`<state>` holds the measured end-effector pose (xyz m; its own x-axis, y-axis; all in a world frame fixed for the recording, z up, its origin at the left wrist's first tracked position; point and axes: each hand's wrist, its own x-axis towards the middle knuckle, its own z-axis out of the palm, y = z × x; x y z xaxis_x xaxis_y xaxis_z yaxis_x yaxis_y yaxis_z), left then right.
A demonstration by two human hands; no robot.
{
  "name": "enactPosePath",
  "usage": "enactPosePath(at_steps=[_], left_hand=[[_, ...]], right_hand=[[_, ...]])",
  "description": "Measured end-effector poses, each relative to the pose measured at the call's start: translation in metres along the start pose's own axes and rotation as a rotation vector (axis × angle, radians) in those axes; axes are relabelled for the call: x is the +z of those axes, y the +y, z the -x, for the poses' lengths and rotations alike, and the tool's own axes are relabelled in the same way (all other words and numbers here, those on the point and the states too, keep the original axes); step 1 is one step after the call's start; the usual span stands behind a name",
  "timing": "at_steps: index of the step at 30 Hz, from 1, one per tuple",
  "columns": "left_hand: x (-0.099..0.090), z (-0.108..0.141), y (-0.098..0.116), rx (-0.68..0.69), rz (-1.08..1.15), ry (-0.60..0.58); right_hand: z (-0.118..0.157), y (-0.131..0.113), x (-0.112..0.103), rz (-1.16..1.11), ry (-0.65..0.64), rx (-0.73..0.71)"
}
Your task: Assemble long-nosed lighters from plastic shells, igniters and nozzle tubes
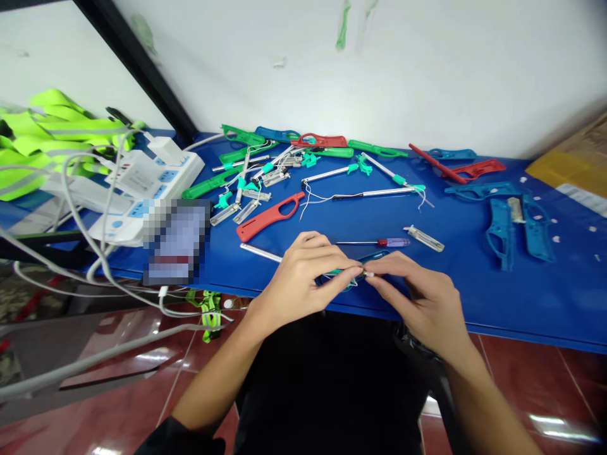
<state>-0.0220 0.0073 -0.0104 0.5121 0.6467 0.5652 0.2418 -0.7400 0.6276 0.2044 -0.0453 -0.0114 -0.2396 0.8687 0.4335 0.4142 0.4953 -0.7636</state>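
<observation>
My left hand (310,272) and my right hand (422,294) meet at the near edge of the blue table, fingertips pinched together. Between the right thumb and fingers is a small whitish piece (368,273); what the left fingertips pinch is too small to make out. A blue lighter casing half (374,256) lies partly hidden beneath my hands, with green and white wire bits (332,273) around it. A metal lighter tube (260,253) sticks out beyond the left hand. Just past my fingers lie a screwdriver (396,242) and a clear fuel tank (424,239).
Green lighter casings (206,184), a red casing (270,218), metal tubes (389,192) and clear tanks spread across the back. More blue casings (502,234) lie right. A power strip (187,177), a phone (179,243) and cables crowd the left; a cardboard box (569,155) stands far right.
</observation>
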Motion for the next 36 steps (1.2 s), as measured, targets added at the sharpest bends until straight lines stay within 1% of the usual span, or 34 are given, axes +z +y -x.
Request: enactPosePath(at_steps=[4, 8, 13, 20, 26, 31, 36], left_hand=[[0.0011, 0.0006, -0.0006, 0.054, -0.057, 0.013], [0.0015, 0.0012, -0.0011, 0.057, -0.099, 0.013], [0.0012, 0.0006, -0.0008, 0.033, -0.073, 0.013], [0.0007, -0.0003, 0.0023, -0.056, -0.012, -0.008], [-0.0009, 0.0002, 0.0049, -0.103, -0.038, -0.064], [-0.0016, -0.0014, 0.0057, -0.107, -0.065, -0.088], [-0.0008, -0.0016, 0.0036, -0.057, -0.096, -0.078]], right_hand=[[-0.0002, 0.0005, -0.0003, 0.010, 0.029, 0.002], [-0.0003, -0.0008, -0.0005, 0.025, 0.040, 0.020], [-0.0009, -0.0019, -0.0002, 0.004, 0.041, 0.003], [-0.0014, -0.0018, 0.0004, -0.021, 0.028, -0.024], [-0.0009, -0.0016, 0.0011, -0.024, 0.024, -0.026], [-0.0013, -0.0032, 0.0013, -0.022, 0.029, -0.012], [-0.0021, -0.0045, 0.0017, -0.029, 0.032, -0.015]])
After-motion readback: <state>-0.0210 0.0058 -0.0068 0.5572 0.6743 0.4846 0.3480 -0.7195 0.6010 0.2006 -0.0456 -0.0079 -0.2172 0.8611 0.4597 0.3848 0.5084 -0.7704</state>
